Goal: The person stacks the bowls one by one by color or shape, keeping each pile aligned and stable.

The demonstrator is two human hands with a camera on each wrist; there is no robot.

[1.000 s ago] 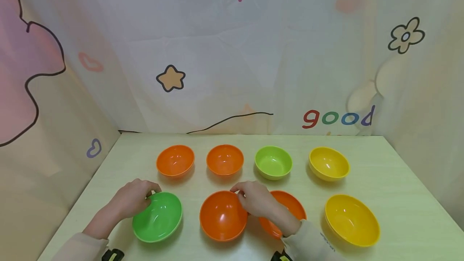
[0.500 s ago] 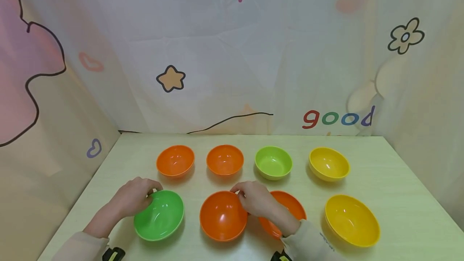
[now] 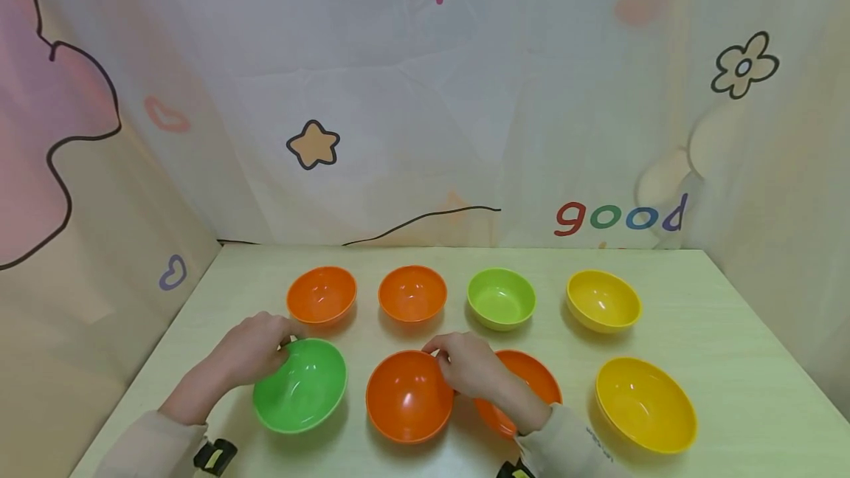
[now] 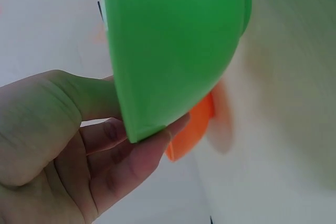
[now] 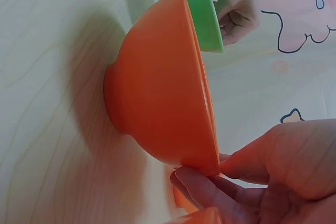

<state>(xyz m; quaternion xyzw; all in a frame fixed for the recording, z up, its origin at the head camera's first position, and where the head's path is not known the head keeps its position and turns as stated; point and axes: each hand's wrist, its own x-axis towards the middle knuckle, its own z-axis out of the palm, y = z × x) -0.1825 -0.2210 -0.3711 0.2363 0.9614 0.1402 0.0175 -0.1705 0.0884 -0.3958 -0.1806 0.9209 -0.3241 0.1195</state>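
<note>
Tabletop (image 3: 750, 360) beneath, left grip (image 3: 252, 351) pinches green bowl's (image 3: 305, 389) rim.

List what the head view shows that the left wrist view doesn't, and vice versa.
Only the head view: the front glossy yellow round bowl, the back glossy yellow round bowl, the glossy lime-green round bowl and the right hand's grip.

Only the left wrist view: the foot of the glossy bright-green round bowl, and fingertips against its outer wall.

Both: that bowl, the left hand's grip at its rim, and a glossy orange round bowl, though which of the head view's four is unclear.
</note>
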